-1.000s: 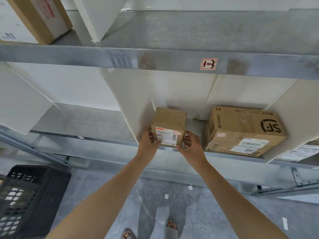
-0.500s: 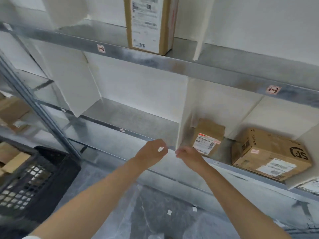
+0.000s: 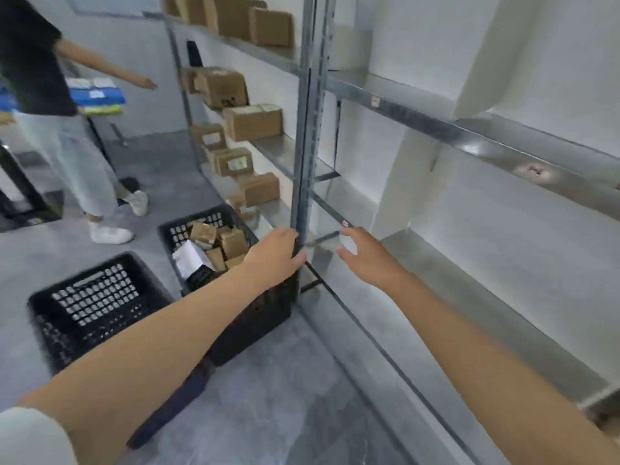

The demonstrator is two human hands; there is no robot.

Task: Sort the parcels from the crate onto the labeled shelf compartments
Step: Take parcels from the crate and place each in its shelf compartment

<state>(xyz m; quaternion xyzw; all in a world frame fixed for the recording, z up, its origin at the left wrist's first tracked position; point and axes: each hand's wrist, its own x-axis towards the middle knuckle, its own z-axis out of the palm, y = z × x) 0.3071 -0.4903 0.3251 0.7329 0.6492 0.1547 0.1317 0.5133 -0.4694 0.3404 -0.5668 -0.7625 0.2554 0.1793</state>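
Forearms stretched out beside the steel upright (image 3: pixel 307 129).
The left hand (image 3: pixel 273 260), fingers slack around nothing, hangs just left of the upright, with any contact lost in blur. The right hand (image 3: pixel 369 260) is spread and empty just right of it. Left of the upright stands a black crate (image 3: pixel 265 317), one wall partly hidden by the left arm, with parcels (image 3: pixel 231 243) heaped inside. A second crate (image 3: pixel 90 297) lies further left. Beyond, open floor runs to a person (image 3: pixel 50 95) cut off by the top edge.

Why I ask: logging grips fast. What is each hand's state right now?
Left hand: open, holding nothing.
Right hand: open, holding nothing.
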